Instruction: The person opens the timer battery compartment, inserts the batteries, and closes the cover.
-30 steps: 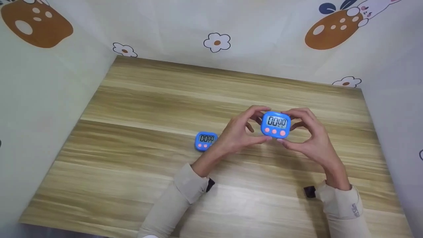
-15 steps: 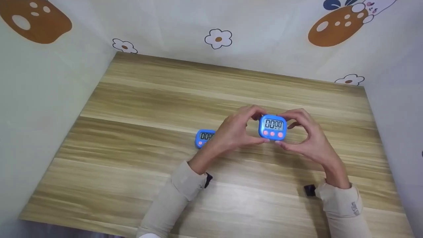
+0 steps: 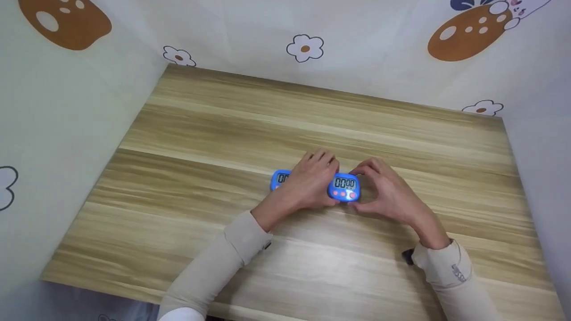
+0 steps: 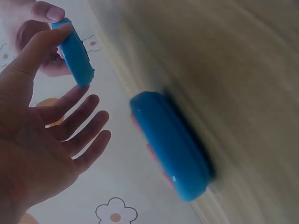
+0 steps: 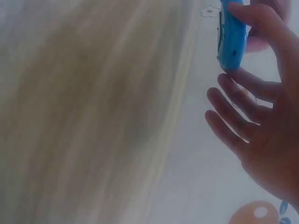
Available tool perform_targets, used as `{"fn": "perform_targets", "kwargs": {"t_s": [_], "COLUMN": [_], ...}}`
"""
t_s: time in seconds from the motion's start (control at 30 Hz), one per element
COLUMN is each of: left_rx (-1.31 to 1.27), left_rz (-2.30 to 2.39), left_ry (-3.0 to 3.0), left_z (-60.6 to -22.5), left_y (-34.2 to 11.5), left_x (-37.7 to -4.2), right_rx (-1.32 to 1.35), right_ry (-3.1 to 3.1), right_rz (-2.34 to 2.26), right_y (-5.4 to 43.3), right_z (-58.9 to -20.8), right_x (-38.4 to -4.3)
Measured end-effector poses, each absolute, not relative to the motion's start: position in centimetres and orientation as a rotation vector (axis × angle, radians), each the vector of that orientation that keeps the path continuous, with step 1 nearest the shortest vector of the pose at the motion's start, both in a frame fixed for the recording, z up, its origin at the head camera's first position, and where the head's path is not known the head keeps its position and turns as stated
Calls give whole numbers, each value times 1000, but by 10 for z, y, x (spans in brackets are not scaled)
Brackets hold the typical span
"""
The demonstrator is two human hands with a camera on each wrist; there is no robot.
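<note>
Between both hands is a blue digital kitchen timer [image 3: 344, 187] with three pink buttons, its display reading 00 00. My left hand [image 3: 308, 182] pinches its left side between thumb and index finger, the other fingers spread loosely in the left wrist view. On the opposite side my right hand [image 3: 392, 192] pinches the timer by its top and bottom edges. The right wrist view shows the held timer [image 5: 232, 39] edge-on, raised off the table. A second blue timer [image 4: 170, 144] lies on the table, partly covered by my left hand in the head view.
The wood-grain table [image 3: 214, 129] has pale walls [image 3: 241, 40] printed with flowers and fruit along its back and sides. Its front left edge [image 3: 102, 292] shows near the bottom of the head view.
Both hands have carried the held timer left and lower, closer to the second timer. My left hand now hides more of that second timer, which stays on the table.
</note>
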State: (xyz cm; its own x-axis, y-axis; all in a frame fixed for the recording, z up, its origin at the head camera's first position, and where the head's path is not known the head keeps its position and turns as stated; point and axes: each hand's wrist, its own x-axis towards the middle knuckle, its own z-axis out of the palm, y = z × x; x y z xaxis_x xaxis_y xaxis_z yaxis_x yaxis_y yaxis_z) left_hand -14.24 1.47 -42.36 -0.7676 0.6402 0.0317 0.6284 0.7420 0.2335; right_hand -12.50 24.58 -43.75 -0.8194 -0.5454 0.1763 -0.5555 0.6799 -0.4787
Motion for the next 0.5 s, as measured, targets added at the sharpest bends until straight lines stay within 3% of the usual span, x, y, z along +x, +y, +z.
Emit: {"fn": "perform_targets", "kwargs": {"t_s": [0.5], "left_rx": [1041], "left_rz": [178], "left_ry": [2875], "left_z": [-436], "left_y": [25], "left_x": [-139], "right_rx": [936], "right_ry": [-2975], "right_rz": [705], "right_y": [243], "right_z": [-444], "right_x": [-125]}}
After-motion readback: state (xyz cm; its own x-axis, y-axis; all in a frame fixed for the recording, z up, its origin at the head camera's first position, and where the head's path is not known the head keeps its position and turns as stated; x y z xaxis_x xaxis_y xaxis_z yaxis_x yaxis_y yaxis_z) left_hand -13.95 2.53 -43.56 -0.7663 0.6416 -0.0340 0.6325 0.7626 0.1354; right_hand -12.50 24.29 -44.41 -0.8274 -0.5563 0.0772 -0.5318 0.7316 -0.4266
